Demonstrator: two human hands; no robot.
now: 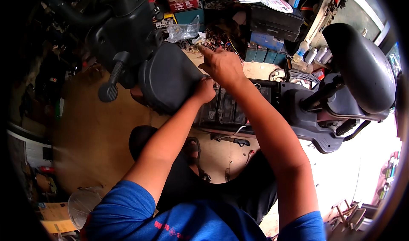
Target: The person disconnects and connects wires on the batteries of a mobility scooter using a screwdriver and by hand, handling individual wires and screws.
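A black electric scooter lies across in front of me, its open middle bay holding dark batteries [229, 107] side by side. My left hand [206, 91] is closed at the left end of the bay, against the edge of a rounded black padded seat [168, 77]; what its fingers hold is hidden. Just above and to the right, my right hand [223, 68] hovers over the far edge of the bay. Its index finger stretches out to the left and the thumb stands apart, with nothing visible between them. A pale cable [238, 130] hangs over the bay's near side.
A black-handled tool [240, 142] lies on the floor below the bay. Beyond the scooter are a clear plastic bag [183, 29], tangled wires, a stacked black case [276, 21] and spray cans [318, 54]. A large dark rounded cushion [362, 68] rises at right.
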